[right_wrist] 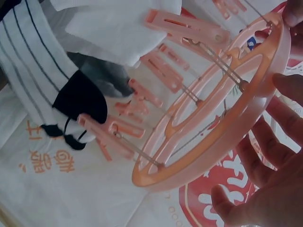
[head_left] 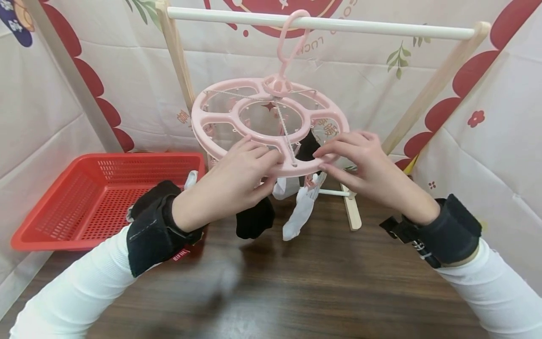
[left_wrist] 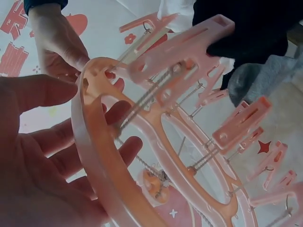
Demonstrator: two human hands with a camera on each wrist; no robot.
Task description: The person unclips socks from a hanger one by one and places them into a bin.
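Two hands hold a round pink clip hanger.

The pink clip hanger (head_left: 271,139) hangs by its hook (head_left: 280,47) from the white rail (head_left: 381,27), in the middle, over the brown counter (head_left: 338,282). The left hand (head_left: 247,172) has its grip clamped on the near rim, fingers curled through a gap. The right hand (head_left: 364,162) has its grip pinched on the rim farther right. It seems best to hold lightly and keep the ring steady, so the strings (right_wrist: 218,65) don't tangle. The ring looks like smooth, hard plastic, shaped like a wheel. Little clips (right_wrist: 189,30) dangle under it. The black sock (head_left: 255,219) and striped sock (right_wrist: 38,61) look soft and floppy. At left, the red basket (head_left: 63,245) has tiny holes.
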